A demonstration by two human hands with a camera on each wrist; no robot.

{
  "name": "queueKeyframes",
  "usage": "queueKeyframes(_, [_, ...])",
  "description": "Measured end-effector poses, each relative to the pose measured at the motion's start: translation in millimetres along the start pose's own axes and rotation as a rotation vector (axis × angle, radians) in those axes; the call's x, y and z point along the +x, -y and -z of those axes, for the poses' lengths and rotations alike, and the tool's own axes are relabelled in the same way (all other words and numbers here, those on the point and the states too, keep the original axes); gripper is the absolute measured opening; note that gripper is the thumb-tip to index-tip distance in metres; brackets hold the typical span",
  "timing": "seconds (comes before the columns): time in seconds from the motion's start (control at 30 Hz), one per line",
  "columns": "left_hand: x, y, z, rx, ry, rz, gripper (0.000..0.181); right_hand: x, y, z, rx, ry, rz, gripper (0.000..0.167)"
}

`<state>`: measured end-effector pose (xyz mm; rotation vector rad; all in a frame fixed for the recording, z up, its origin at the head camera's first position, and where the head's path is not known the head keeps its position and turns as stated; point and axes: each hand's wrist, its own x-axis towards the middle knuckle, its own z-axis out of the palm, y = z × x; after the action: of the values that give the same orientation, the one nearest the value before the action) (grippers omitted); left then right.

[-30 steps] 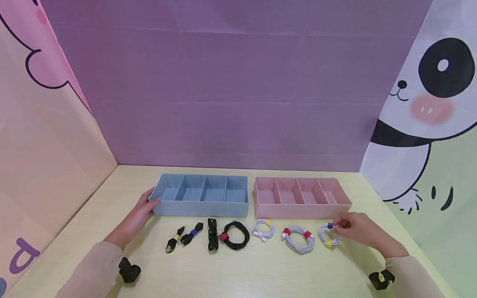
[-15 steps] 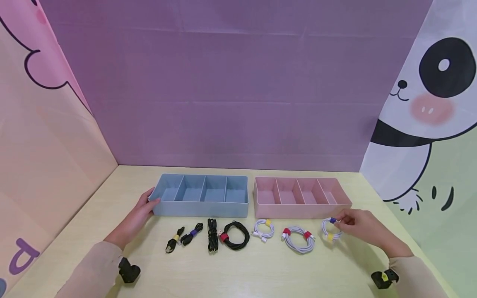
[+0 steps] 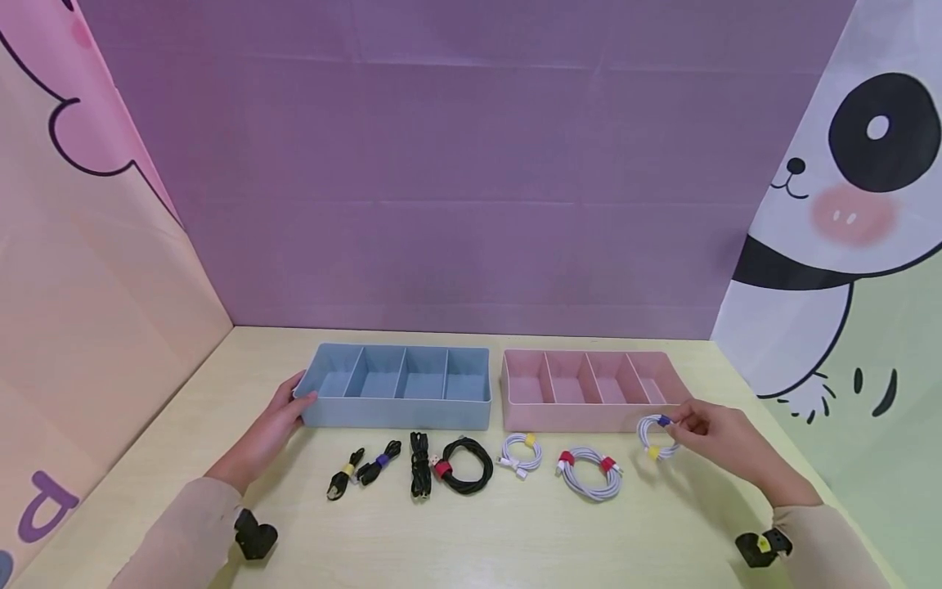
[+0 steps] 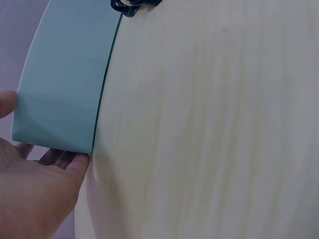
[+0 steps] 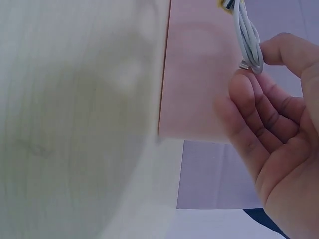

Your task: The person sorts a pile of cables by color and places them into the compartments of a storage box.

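We see the right hand (image 3: 717, 438), angled inward, pinching a coiled white cable with blue-and-yellow ties (image 3: 643, 432) above the pale table (image 3: 515, 536), near a pink four-compartment plastic tray (image 3: 581, 417); the left hand (image 3: 272, 421) grips the left end of a blue four-compartment plastic tray (image 3: 397, 413).

Soft shadows, dimmer wrist views.

The cable (image 5: 248, 37) in my right fingers (image 5: 242, 97) is white, its ties (image 3: 653, 452) yellow and blue. Just beyond them, a plain pink box (image 3: 581, 418); at my left fingers (image 4: 77, 168), a plain blue box (image 3: 397, 413). Between my hands, black cables (image 3: 420, 466) show yellow, blue and red bands (image 3: 442, 467); white cables (image 3: 598, 493), yellow and red.
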<state>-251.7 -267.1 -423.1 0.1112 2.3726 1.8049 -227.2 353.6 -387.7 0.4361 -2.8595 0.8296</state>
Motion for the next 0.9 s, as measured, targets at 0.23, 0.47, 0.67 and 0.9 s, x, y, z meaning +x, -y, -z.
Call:
queueKeyframes(0.23, [0.6,1.9,0.0,-0.012,0.006,-0.005,0.074,0.4,1,4,-0.016,-0.063,0.0,0.01])
queueKeyframes(0.47, [1.4,1.6,-0.1,-0.003,0.01,-0.005,0.074,1.9,4,10,-0.033,-0.128,-0.036,0.015])
queueKeyframes(0.67, [-0.4,0.5,-0.3,0.014,0.006,0.004,0.075,4.4,5,15,-0.03,-0.182,-0.026,0.016])
queueKeyframes(0.9, [-0.1,1.1,0.7,0.009,0.011,-0.011,0.075,9.5,5,22,-0.052,-0.227,-0.062,0.019])
